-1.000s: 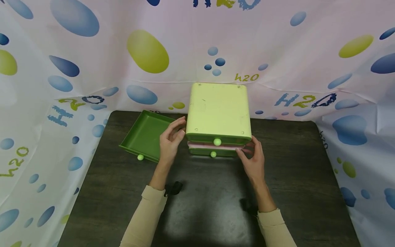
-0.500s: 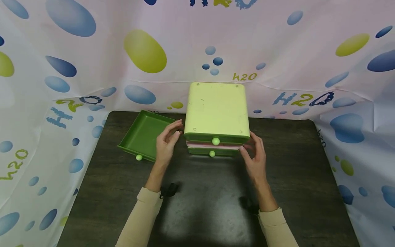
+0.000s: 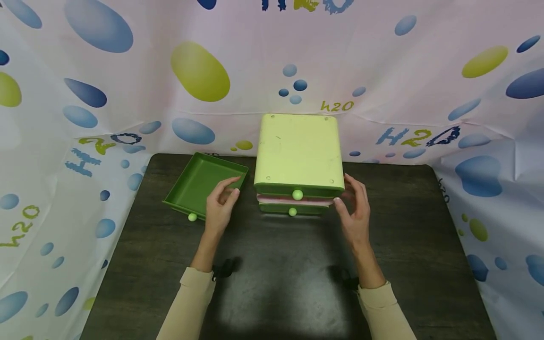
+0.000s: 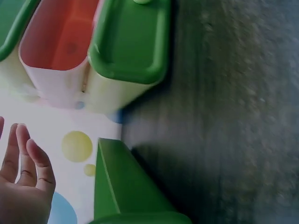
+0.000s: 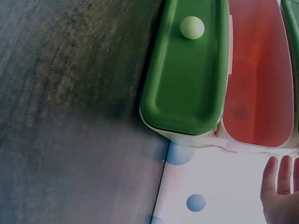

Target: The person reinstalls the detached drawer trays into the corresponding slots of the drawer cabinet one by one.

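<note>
In my head view, the small cabinet (image 3: 299, 152), pale yellow on top, stands at the back of the desk (image 3: 280, 288), its pink slot (image 3: 293, 199) open between two green drawers (image 3: 276, 208). A loose green drawer (image 3: 199, 183) lies to its left. I see the left hand (image 3: 218, 211) overlapping that drawer's right side, its grip apart, fingers bent; I can't tell whether they touch. The right hand (image 3: 358, 216) is just beside the cabinet's front right corner, grip also apart, thumb near the slot.
</note>
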The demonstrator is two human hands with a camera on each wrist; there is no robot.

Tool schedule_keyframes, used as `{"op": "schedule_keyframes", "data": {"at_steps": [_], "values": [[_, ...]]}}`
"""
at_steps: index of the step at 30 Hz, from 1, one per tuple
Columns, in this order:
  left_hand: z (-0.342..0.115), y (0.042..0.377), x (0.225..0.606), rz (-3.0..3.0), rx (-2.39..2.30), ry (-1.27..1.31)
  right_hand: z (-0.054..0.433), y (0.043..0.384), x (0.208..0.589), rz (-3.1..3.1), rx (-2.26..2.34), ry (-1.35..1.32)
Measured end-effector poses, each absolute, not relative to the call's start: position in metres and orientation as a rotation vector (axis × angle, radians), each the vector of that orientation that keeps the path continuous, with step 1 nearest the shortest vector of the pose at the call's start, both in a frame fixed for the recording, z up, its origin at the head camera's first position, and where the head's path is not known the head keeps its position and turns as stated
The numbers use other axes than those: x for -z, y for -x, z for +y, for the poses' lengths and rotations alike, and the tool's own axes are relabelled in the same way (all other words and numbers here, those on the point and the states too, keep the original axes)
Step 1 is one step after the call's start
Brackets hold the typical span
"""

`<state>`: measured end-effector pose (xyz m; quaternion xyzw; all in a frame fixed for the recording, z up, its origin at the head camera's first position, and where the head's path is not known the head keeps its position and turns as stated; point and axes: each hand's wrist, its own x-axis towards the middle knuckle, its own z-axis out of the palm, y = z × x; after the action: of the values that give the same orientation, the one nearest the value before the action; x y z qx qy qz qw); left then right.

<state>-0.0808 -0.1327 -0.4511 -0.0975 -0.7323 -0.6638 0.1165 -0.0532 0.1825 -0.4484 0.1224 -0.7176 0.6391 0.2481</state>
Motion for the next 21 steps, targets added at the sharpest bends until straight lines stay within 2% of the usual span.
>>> {"op": "schedule_keyframes", "data": {"at_steps": [21], "values": [[-0.161,0.06,0.464,-2.402,1.675,0.142,0.181,0.062,0.432,-1.935,-1.706,-0.421]]}}
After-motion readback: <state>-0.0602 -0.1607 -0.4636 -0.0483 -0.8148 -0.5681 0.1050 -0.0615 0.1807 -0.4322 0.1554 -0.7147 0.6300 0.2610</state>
